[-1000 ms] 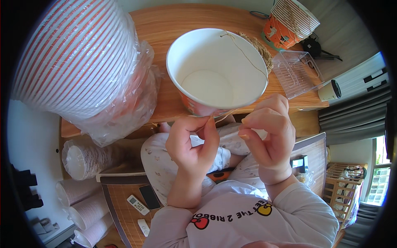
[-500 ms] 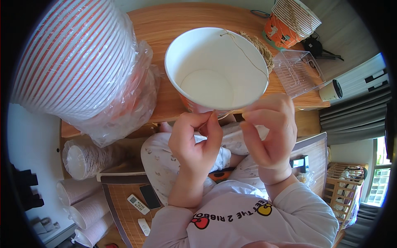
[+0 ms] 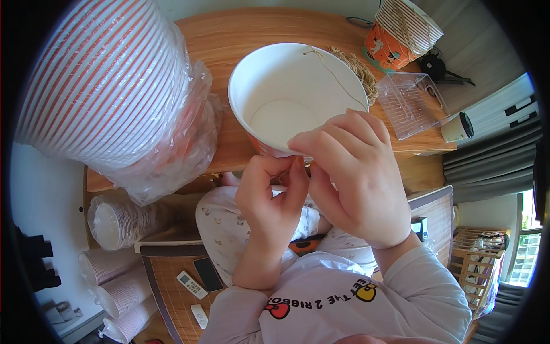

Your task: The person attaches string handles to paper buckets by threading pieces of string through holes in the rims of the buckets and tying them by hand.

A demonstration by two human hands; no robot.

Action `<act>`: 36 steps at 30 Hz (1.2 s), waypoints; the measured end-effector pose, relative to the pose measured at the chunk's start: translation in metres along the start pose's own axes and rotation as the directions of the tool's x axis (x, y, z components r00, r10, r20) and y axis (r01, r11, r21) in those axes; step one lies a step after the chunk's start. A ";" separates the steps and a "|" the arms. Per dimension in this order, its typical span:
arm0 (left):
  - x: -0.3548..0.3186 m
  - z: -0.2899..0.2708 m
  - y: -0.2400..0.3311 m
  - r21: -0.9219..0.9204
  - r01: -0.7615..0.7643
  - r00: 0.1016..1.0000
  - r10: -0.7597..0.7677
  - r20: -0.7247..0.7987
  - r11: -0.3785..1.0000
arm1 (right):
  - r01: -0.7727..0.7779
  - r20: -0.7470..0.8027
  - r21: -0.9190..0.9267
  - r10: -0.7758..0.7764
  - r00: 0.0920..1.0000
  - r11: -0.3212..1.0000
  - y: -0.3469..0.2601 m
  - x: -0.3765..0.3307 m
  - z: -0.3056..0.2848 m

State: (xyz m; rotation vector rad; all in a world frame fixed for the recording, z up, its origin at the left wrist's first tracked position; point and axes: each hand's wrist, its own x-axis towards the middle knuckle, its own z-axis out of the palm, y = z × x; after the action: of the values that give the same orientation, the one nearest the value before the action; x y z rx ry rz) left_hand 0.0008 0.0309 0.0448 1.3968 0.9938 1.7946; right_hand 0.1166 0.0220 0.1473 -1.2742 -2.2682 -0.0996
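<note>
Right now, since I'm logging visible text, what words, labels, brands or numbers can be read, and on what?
White shirt: large black lettering, partly readable; I won't copy it.
Remote: markings too small to read.
Open paper bucket: outside mostly hidden, no text readable.
Orange bucket stack: any text too small to read.

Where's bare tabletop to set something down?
Bare wooden table lies behind the white-lined tub and, narrower, between it and the plastic-wrapped stack. Crowded: the right side, with twine coil, clear tray and lidded cup; left hand and right hand crowd the tub's near rim.
</note>
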 end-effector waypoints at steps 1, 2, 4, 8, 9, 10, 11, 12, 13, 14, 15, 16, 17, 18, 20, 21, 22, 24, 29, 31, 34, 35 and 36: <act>0.000 0.000 0.000 0.000 -0.001 1.000 0.001 -0.001 1.000 | -0.018 0.023 0.010 0.017 1.000 1.000 0.000 0.000 0.000; 0.000 -0.001 -0.001 0.008 -0.002 1.000 0.002 0.003 1.000 | -0.035 0.047 0.019 0.034 0.998 0.999 0.000 0.001 0.000; 0.000 -0.001 -0.002 0.012 -0.002 1.000 0.002 0.008 1.000 | -0.030 0.044 0.026 0.029 0.999 0.999 0.002 0.001 0.002; 0.000 -0.001 -0.003 -0.056 0.039 0.999 -0.038 0.008 0.998 | -0.054 0.026 0.127 0.051 0.998 0.990 0.006 0.001 0.004; 0.000 -0.002 -0.004 -0.078 0.051 0.999 -0.050 0.022 0.996 | -0.064 0.021 0.157 0.061 0.998 0.985 0.008 0.001 0.004; 0.000 -0.002 -0.003 -0.079 0.051 0.999 -0.049 0.021 0.996 | -0.046 -0.001 0.166 0.047 0.999 0.985 0.009 0.000 0.005; 0.001 -0.001 -0.001 -0.134 0.081 0.996 -0.078 0.030 0.988 | -0.037 -0.012 0.169 0.040 0.999 0.985 0.010 0.000 0.006; 0.001 -0.001 0.000 -0.187 0.111 0.994 -0.106 0.040 0.976 | -0.027 -0.023 0.174 0.032 0.999 0.984 0.010 -0.001 0.007; 0.000 -0.002 -0.001 -0.186 0.110 0.994 -0.105 0.038 0.976 | -0.041 -0.040 0.188 0.049 0.998 0.981 0.010 -0.002 0.008; -0.001 -0.005 -0.003 -0.238 0.106 0.994 -0.095 0.058 0.965 | -0.046 -0.049 0.195 0.057 0.997 0.980 0.009 -0.002 0.009; -0.002 -0.007 -0.003 -0.292 0.104 0.993 -0.084 0.079 0.951 | -0.054 -0.058 0.201 0.067 0.996 0.978 0.009 -0.003 0.009; -0.003 -0.010 -0.002 -0.292 0.103 0.993 -0.083 0.079 0.951 | -0.030 -0.082 0.181 0.045 0.996 0.983 0.009 -0.003 0.009; -0.004 -0.014 -0.001 -0.374 0.187 0.979 -0.140 0.149 0.908 | -0.005 -0.105 0.160 0.022 0.994 0.987 0.009 -0.004 0.008; -0.004 -0.017 0.000 -0.446 0.274 0.956 -0.189 0.225 0.852 | -0.006 -0.106 0.158 0.023 0.994 0.987 0.009 -0.007 0.008; -0.001 -0.022 0.004 -0.522 0.369 0.920 -0.219 0.326 0.769 | -0.038 -0.139 0.164 0.062 0.988 0.986 0.006 -0.021 0.010; -0.001 -0.025 0.004 -0.577 0.463 0.873 -0.236 0.426 0.673 | -0.050 -0.151 0.165 0.075 0.986 0.985 0.004 -0.028 0.012; -0.001 -0.029 0.004 -0.578 0.461 0.874 -0.234 0.425 0.673 | -0.039 -0.141 0.178 0.065 0.988 0.983 0.002 -0.037 0.016; -0.002 -0.034 0.008 -0.549 0.479 0.853 -0.216 0.475 0.685 | 0.081 -0.193 0.258 -0.031 0.981 0.963 0.006 -0.057 0.036; 0.000 -0.024 0.011 -0.443 0.506 0.836 -0.293 0.464 0.740 | 0.089 -0.269 0.109 -0.057 0.961 0.990 0.010 -0.083 0.081; 0.001 -0.023 0.012 -0.442 0.525 0.825 -0.308 0.473 0.727 | 0.120 -0.296 0.066 -0.095 0.950 0.991 0.017 -0.087 0.086; 0.001 -0.025 0.011 -0.438 0.512 0.835 -0.309 0.455 0.739 | 0.119 -0.373 0.113 -0.069 0.925 0.986 0.014 -0.087 0.086; 0.000 -0.027 0.009 -0.410 0.503 0.836 -0.306 0.456 0.761 | 0.092 -0.419 0.201 0.001 0.908 0.975 0.012 -0.087 0.086; 0.000 -0.028 0.008 -0.383 0.492 0.837 -0.304 0.455 0.782 | 0.095 -0.419 0.202 -0.002 0.908 0.975 0.012 -0.086 0.085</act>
State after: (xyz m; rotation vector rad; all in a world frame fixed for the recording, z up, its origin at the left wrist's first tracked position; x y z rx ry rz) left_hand -0.0265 0.0219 0.0473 1.0409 0.5285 1.2677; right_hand 0.1268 -0.0116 0.0304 -0.9731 -1.8827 -0.1243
